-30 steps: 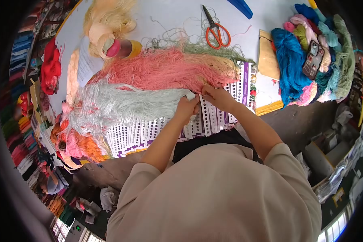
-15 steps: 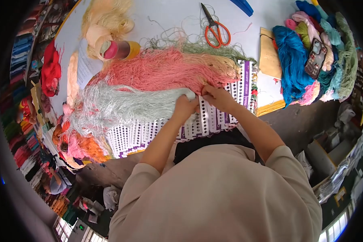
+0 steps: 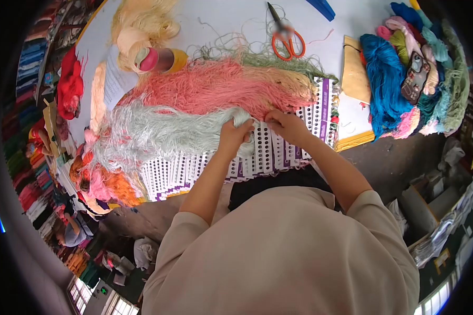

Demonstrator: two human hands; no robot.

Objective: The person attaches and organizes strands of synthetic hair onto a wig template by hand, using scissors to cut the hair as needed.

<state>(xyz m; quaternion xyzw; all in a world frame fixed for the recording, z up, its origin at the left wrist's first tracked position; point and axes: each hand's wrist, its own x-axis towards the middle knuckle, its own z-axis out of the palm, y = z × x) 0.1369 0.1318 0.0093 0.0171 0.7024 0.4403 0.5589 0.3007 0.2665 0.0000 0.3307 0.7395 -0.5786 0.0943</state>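
Note:
My left hand [image 3: 234,137] is closed around the right end of a pale mint thread bundle [image 3: 168,128], whose loose strands fan out to the left. Just right of it, my right hand [image 3: 286,126] has thumb and fingers pinched together. Its fingertips meet at the lower edge of the pink thread bundle [image 3: 210,86], above a row of white-and-purple punched cards [image 3: 263,149]. What sits in that pinch, a strand or a card edge, is too small to make out. Both bundles lie across the cards, covering much of them.
Orange-handled scissors [image 3: 288,44] lie behind the bundles, beside a thread cone [image 3: 163,60] and cream thread [image 3: 144,26]. Blue skeins [image 3: 381,79] and a dark patterned phone-like object [image 3: 415,79] are at right. Red thread [image 3: 69,84] hangs at left. A person [image 3: 74,233] is at far left.
My left hand has drawn slightly left, widening the gap between my hands, and the mint bundle's end is lifted into a rounded fold. The right hand stays at nearly the same spot.

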